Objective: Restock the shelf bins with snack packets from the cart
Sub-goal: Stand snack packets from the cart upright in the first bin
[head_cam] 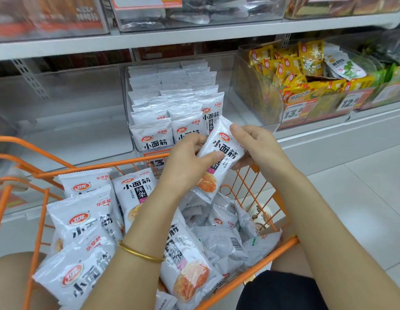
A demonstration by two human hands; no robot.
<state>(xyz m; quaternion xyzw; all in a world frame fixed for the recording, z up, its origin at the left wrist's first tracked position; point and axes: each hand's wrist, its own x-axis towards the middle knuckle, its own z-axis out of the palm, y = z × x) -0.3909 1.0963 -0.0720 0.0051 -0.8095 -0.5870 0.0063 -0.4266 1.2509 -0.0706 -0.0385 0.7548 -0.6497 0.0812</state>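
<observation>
A white snack packet with black lettering and a red logo is held upright above the cart, just in front of the middle shelf bin. My left hand grips its left edge, thumb across the front. My right hand holds its right edge and top corner. The clear shelf bin behind holds several rows of the same white packets standing upright. The orange wire cart below contains several more such packets, some face up, some face down.
A clear bin of yellow packets and green-and-white packets stands to the right, with price labels in front. An empty-looking clear bin is to the left. The upper shelf carries more bins. Tiled floor lies at the right.
</observation>
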